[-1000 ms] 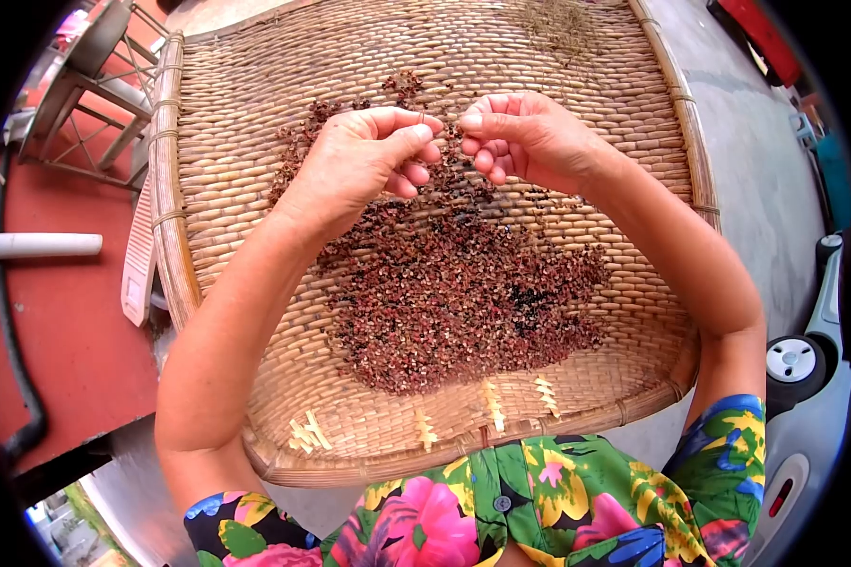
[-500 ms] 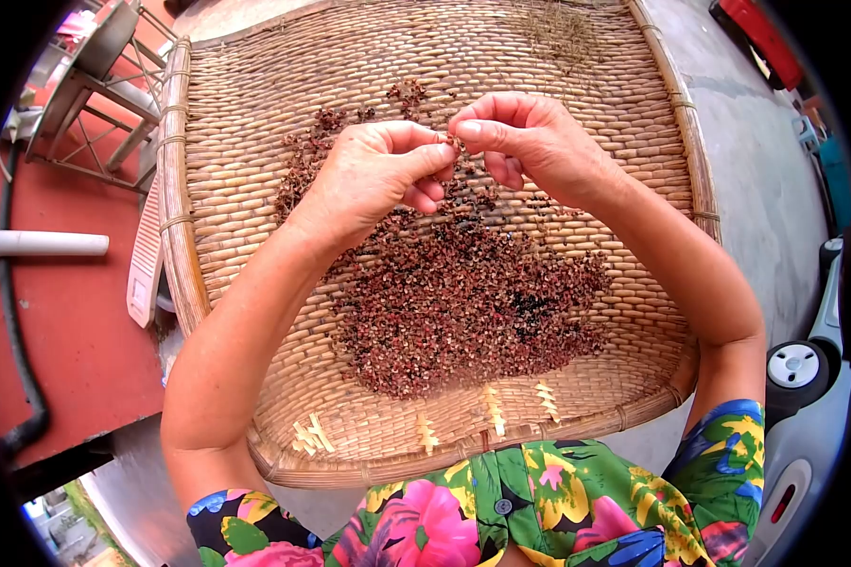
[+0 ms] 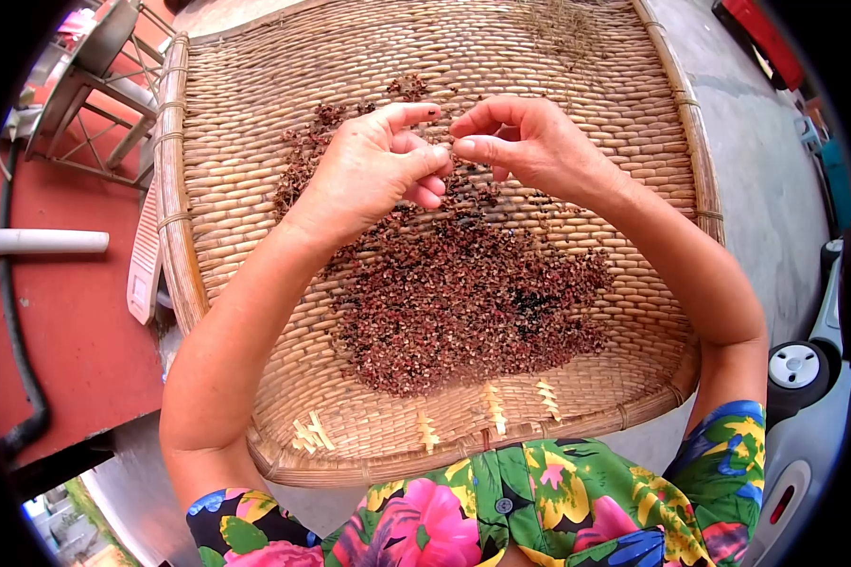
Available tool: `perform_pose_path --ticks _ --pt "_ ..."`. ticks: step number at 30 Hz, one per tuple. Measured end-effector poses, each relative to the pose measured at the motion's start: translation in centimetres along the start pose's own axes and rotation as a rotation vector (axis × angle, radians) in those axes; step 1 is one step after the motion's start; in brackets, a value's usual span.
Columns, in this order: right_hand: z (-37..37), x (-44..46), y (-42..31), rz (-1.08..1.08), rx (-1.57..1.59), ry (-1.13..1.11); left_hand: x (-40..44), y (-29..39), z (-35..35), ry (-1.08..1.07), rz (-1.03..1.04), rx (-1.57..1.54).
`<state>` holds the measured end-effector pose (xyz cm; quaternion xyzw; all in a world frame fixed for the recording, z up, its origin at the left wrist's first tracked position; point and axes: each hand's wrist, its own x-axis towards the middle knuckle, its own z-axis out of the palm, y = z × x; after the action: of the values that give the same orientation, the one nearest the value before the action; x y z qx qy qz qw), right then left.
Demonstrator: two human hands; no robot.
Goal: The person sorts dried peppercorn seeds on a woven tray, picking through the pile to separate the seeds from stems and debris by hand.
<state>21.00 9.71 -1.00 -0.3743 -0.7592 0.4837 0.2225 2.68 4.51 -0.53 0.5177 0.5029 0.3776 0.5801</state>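
Observation:
A large heap of dried red-brown husks with black seeds, which look like Sichuan peppercorns (image 3: 463, 312), lies on a woven bamboo tray (image 3: 246, 189). Over the heap's far end is my left hand (image 3: 373, 170). Its index finger is stretched out with a dark speck at the tip, while the thumb presses toward the curled fingers; whatever is between them is too small to make out. Facing it from the right, my right hand (image 3: 544, 146) has a gap between thumb and index finger, and nothing shows in it. The fingertips of both hands are close together.
Pale zigzag strips (image 3: 494, 408) are woven into the tray's near end. A red surface with a white tube (image 3: 43, 243) and a black hose (image 3: 14, 331) is at left, near a metal frame (image 3: 95, 85). A grey toy car (image 3: 804, 378) stands at right.
My left index finger has lifted and straightened away from the thumb. My right thumb and index finger have parted from their pinch. The heap looks the same.

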Motion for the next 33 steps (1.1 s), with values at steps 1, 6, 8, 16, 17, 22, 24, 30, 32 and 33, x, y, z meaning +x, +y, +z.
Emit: perform_pose_path --ticks 1,6,8,16,17,22,24,30,32,33 --pt "0.3 -0.1 -0.3 -0.006 0.058 0.016 -0.1 0.1 0.3 -0.005 0.018 0.079" --pt "0.7 -0.4 -0.2 -0.050 0.197 -0.081 -0.3 -0.3 1.0 -0.028 0.075 0.114" --pt "0.7 -0.3 0.1 -0.075 0.140 0.005 -0.4 -0.1 1.0 -0.019 0.072 0.155" --pt "0.2 -0.4 -0.7 0.150 0.403 -0.111 -0.2 0.9 0.3 -0.063 -0.015 0.166" --pt "0.0 -0.2 -0.4 0.149 0.402 -0.111 -0.2 1.0 0.0 -0.081 -0.050 0.149" --pt "-0.3 0.2 -0.1 0.147 0.399 0.040 -0.1 0.6 0.0 -0.051 -0.064 0.195" --pt "0.0 0.0 -0.4 0.167 0.365 0.045 -0.2 0.3 0.3 0.005 -0.019 0.166" --pt "0.7 -0.6 -0.9 0.084 0.249 0.028 -0.1 0.4 0.0 -0.097 0.018 0.204" --pt "0.7 -0.4 -0.9 -0.018 0.191 0.100 -0.1 0.7 -0.1 -0.064 0.027 0.260" --pt "0.2 -0.2 -1.5 -0.085 0.147 0.159 -0.2 0.7 -0.3 -0.026 0.042 0.307"
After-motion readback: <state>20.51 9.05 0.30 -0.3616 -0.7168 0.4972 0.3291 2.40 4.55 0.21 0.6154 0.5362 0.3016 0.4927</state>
